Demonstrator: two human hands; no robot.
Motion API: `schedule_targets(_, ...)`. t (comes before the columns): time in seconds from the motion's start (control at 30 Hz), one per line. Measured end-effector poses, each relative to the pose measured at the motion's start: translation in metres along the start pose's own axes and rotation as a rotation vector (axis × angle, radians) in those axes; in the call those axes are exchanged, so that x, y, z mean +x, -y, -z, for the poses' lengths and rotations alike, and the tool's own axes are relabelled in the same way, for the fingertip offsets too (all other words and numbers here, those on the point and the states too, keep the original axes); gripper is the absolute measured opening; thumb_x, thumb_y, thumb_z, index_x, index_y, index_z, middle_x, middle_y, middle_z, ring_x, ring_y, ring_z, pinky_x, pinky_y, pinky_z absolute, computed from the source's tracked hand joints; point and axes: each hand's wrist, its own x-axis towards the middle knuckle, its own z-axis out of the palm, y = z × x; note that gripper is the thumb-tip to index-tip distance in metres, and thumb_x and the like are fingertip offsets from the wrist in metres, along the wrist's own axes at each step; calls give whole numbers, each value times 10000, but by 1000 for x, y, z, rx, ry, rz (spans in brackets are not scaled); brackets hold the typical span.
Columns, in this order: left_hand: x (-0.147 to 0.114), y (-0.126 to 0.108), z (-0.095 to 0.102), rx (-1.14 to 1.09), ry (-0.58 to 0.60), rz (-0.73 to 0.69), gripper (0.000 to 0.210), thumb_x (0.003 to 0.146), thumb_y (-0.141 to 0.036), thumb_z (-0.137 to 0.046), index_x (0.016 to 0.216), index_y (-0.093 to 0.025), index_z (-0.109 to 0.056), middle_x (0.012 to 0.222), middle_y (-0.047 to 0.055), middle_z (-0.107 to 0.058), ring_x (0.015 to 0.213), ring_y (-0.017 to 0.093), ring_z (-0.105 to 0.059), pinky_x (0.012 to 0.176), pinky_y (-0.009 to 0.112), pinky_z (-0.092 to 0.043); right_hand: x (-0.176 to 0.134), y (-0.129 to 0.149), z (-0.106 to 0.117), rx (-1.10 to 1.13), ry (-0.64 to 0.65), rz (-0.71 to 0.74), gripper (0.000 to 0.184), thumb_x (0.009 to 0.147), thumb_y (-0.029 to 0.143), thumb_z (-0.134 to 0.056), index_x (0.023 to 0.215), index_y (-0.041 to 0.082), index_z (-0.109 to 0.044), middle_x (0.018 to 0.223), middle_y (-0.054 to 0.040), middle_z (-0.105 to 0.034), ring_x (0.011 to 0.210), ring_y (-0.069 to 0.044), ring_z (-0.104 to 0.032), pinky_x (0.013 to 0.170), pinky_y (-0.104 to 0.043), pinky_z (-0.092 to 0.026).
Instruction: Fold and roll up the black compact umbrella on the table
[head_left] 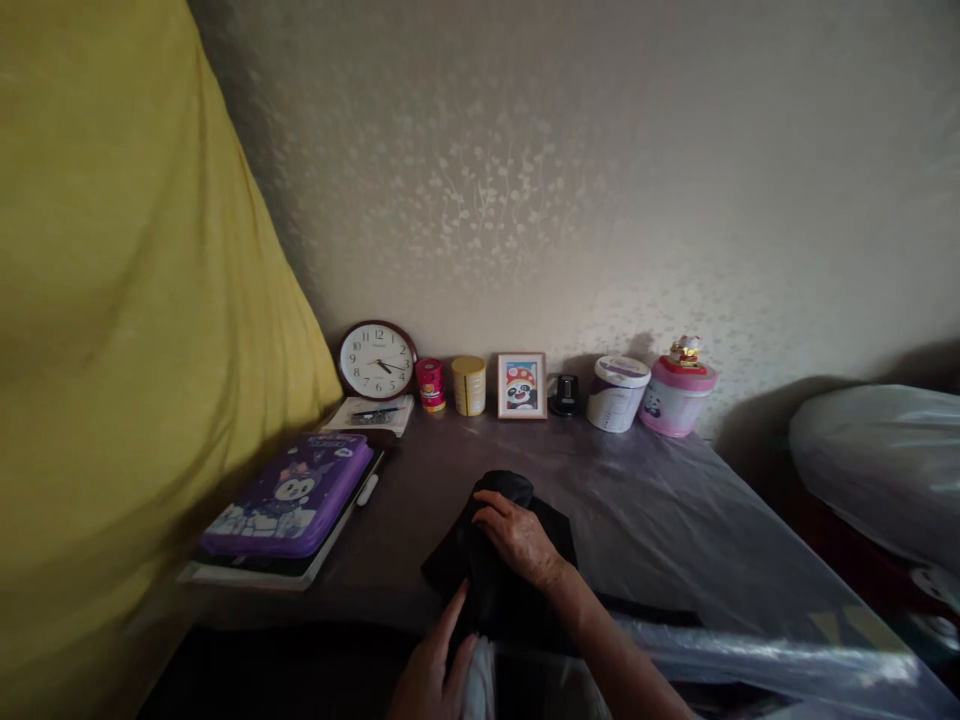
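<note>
A crumpled piece of black cloth (487, 585) lies bunched on the table near its front edge; its exact kind I cannot tell. My right hand (517, 540) rests over the top of it, fingers curled into the fabric. Lower down, my left hand (439, 665) is at the cloth's near left side, with black fabric between its thumb and forefinger. Its other fingers are hidden. Pale, see-through plastic (481, 680) shows just beside the left thumb.
Left, a purple case (292, 495) lies on a flat stack beside a yellow curtain (150, 300). Along the wall stand a clock (377, 360), tins, a framed panda picture (522, 386), a white tub (616, 395) and a pink tub (675, 400). Plastic sheeting covers the table (645, 520).
</note>
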Motion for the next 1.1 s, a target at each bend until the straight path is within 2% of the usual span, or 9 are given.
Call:
schedule_targets(0.13, -4, -8, -7, 35, -92, 8, 576, 928, -281, -245, 1452, -81, -117, 1506, 127, -263, 1355, 139, -323, 1095, 326, -318, 8, 2, 5, -66, 76, 44, 198, 907, 128, -454, 996, 199, -615, 1235, -77, -585, 1045, -192, -617, 829, -287, -538)
schedule_targets(0.2, -6, -12, -8, 75, -106, 7, 582, 928, -266, -213, 1460, -95, -53, 1510, 133, -261, 1351, 144, -337, 1077, 326, -339, 11, 3, 6, -94, 88, 69, 192, 906, 134, -461, 988, 202, -620, 1227, -76, -589, 1038, -193, -618, 813, -279, -540)
schedule_targets(0.37, -3, -26, -1, 252, 28, 40, 580, 890, -198, -264, 1455, -245, -137, 1320, 98, -554, 1186, 167, -548, 925, 255, -457, 17, 3, 4, -123, 91, 104, 191, 911, 148, -461, 974, 208, -631, 1197, -76, -600, 1004, -179, -622, 793, -261, -536)
schedule_targets(0.57, 4, -38, -1, 502, 123, 107, 648, 821, -121, -307, 1437, -280, -182, 1106, 152, -634, 874, 227, -685, 725, 292, -515, 20, 4, -1, -146, 108, 130, 173, 900, 150, -491, 969, 215, -636, 1188, -63, -606, 999, -196, -616, 807, -278, -531)
schedule_targets(0.7, 4, -33, -4, 470, 83, 98, 627, 825, -129, -299, 1425, -299, -242, 1176, 139, -606, 893, 208, -677, 718, 257, -504, 19, 4, -5, -107, 101, 110, 169, 907, 171, -487, 960, 217, -640, 1183, -63, -610, 1010, -194, -610, 848, -300, -520)
schedule_targets(0.87, 3, -24, -4, 382, 65, 81, 586, 849, -165, -266, 1432, -220, -240, 1066, 132, -643, 910, 191, -660, 820, 272, -483, 1, 7, -1, 71, 2, 38, 215, 933, 218, -449, 1101, 202, -583, 1241, -79, -573, 1106, -176, -571, 940, -305, -481)
schedule_targets(1.0, 4, -15, -9, 352, 38, 98, 585, 846, -172, -293, 1426, -229, -255, 1095, 108, -658, 956, 167, -646, 846, 234, -467, -26, 11, 8, 124, -80, -21, 210, 945, 225, -418, 1014, 212, -617, 1069, -71, -652, 1017, -176, -607, 923, -348, -487)
schedule_targets(1.1, 5, -7, -13, 368, 20, 92, 590, 843, -172, -304, 1428, -227, -249, 1099, 94, -663, 968, 159, -643, 846, 218, -469, -36, 5, 7, 112, -96, -27, 210, 935, 210, -436, 1016, 209, -630, 1092, -75, -662, 1062, -196, -588, 950, -395, -465)
